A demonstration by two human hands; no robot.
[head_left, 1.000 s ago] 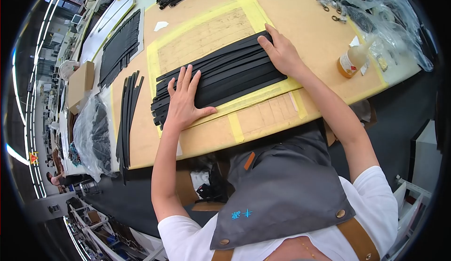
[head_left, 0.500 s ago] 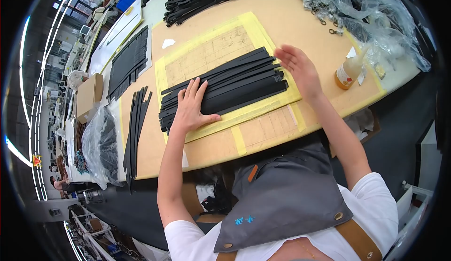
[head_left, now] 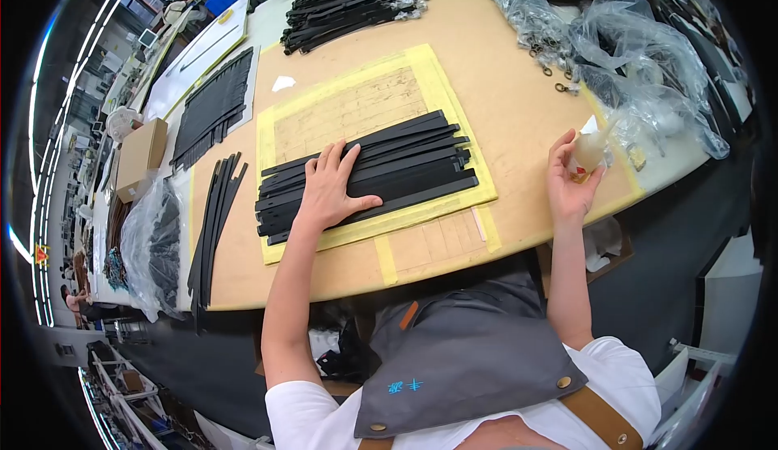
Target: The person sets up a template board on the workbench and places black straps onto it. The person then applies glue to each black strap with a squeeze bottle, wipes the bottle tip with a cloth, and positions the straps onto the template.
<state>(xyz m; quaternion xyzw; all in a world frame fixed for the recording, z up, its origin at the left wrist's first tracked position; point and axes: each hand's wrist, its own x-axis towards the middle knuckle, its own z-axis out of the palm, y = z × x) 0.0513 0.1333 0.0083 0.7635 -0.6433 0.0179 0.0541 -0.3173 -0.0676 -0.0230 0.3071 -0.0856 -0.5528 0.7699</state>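
Observation:
My left hand (head_left: 330, 188) lies with fingers spread on a row of flat black strips (head_left: 409, 158), pressing on their left half. The strips sit side by side on a board edged with yellow tape (head_left: 444, 73). At the right, my right hand (head_left: 570, 186) has its fingers wrapped round a translucent squeeze bottle (head_left: 589, 152) with a thin nozzle and a label. The bottle stands nearly upright near the table's right side; whether its base touches the table I cannot tell.
Loose black strips (head_left: 215, 231) lie left of the board. Beyond them are more strips (head_left: 212, 109) on a sheet and a cardboard box (head_left: 141, 158). A bundle of black straps (head_left: 348, 4) lies at the back. Plastic bags (head_left: 640, 53) and metal rings (head_left: 565, 88) are at the right.
My right hand has moved right from the strips' end and closed round the squeeze bottle. The left hand stays on the strips. The whole view has shifted slightly.

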